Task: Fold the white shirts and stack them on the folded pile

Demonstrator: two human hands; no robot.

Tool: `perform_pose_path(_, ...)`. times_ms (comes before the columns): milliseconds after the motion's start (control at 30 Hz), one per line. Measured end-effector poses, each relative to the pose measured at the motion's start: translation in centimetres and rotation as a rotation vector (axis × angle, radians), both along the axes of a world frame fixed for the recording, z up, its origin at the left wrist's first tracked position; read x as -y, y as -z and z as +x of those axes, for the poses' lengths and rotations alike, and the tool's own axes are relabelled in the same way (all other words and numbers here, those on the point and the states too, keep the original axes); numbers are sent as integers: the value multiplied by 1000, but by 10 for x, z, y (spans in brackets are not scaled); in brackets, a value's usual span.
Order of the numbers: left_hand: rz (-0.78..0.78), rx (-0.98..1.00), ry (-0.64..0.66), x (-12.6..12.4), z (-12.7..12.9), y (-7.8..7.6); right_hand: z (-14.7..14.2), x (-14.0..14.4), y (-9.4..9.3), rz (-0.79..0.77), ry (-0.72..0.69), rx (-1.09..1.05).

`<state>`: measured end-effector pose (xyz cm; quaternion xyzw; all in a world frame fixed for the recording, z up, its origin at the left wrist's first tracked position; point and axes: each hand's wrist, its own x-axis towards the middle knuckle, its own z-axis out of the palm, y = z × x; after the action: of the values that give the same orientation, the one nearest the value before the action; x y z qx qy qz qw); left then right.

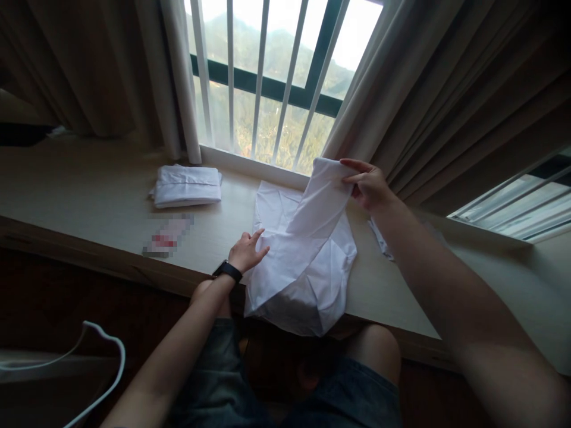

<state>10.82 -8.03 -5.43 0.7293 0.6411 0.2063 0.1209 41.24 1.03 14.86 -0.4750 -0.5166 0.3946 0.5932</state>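
Observation:
A white garment (298,249) lies partly spread on the wooden ledge, its lower part hanging over the front edge towards my knees. My right hand (368,184) pinches the end of a long, sleeve-like part of it between thumb and fingers, lifted at an angle near the window. At the garment's left edge is my left hand (248,251), thumb and index finger apart, the fingertips at or just over the cloth. It grips nothing. Whether those fingertips press on the fabric, I cannot tell. A black watch (228,271) is on my left wrist.
A folded white cloth bundle (188,185) rests on the ledge (111,190) at the left, with a blurred-out flat item (168,236) before it. Another white piece (380,239) lies partly behind my right forearm. A barred window and curtains (428,83) stand behind. A white cable (121,356) loops lower left.

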Motion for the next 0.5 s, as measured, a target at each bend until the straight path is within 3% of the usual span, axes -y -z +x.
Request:
perform_pose_path(133, -110, -25, 94, -48, 0, 2, -2, -1, -8, 8, 1, 10)
perform_pose_path(333, -126, 74, 34, -63, -23, 15, 20, -38, -9, 38, 41, 43)
perform_pose_path(400, -151, 149, 7, -62, -34, 19, 29, -59, 5, 41, 106, 40)
perform_pose_path(500, -166, 259, 19, -59, -46, 26, 39, -84, 48, -28, 259, 22)
